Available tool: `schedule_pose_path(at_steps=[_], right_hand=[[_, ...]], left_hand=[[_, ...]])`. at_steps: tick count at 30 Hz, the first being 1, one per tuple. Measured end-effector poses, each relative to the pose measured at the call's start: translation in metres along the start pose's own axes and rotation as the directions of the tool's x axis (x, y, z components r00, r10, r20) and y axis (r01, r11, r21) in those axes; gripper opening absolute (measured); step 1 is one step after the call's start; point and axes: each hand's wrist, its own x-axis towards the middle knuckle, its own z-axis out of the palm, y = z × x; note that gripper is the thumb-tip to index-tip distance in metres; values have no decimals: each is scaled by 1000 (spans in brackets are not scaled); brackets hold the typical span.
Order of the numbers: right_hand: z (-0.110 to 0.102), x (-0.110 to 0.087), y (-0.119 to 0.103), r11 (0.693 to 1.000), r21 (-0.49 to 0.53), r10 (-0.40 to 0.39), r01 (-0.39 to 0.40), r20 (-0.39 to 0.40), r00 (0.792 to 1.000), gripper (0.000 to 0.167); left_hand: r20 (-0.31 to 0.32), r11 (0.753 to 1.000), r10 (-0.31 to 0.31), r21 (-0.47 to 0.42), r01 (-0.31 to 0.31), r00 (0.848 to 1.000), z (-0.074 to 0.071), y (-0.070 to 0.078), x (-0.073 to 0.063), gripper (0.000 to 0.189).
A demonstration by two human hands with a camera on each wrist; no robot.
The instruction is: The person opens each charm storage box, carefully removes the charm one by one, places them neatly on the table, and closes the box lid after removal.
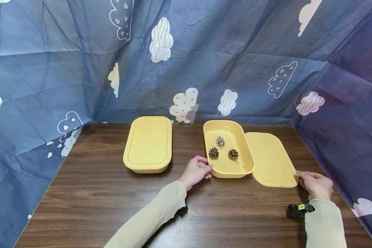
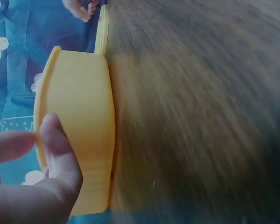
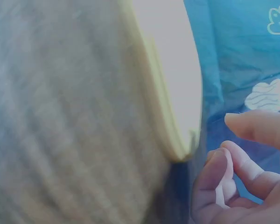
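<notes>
A yellow lidless box stands right of the table's middle. Three pine cones lie inside: a frosted one, a dark one and a brown one with a stalk. My left hand pinches the box's near left rim between thumb and finger; the left wrist view shows the grip on the box wall. A flat yellow lid lies against the box's right side. Beside its near right corner is my right hand. In the right wrist view, the loosely bent fingers appear apart from the lid.
Farther left, a second yellow box stands with its lid on. The brown wooden table ends at a blue cloth with cloud prints, behind and at both sides. A black wrist device sits at the right cuff.
</notes>
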Motion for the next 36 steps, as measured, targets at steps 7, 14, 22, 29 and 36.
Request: schedule_pose_path(at_steps=[7,14,22,29,36], right_hand=[[10,7,-12,984,138,-118,115,16,993,24],[27,-24,-45,977,149,-161,153,43,986,26],[52,-58,-67,936,203,-309,288,81,947,17],[80,-94,-74,809,526,-469,261,310,827,3],[120,-135,-84,778,540,-577,321,411,706,8]], left_hand=[[42,958,90,269,-98,995,-14,6,-11,24],[83,914,188,349,-206,979,-33,19,-25,18],[82,866,253,424,-264,964,-53,23,-48,14],[20,791,380,511,-336,925,-80,26,-69,12],[-85,712,493,611,-346,866,-111,35,-85,11]])
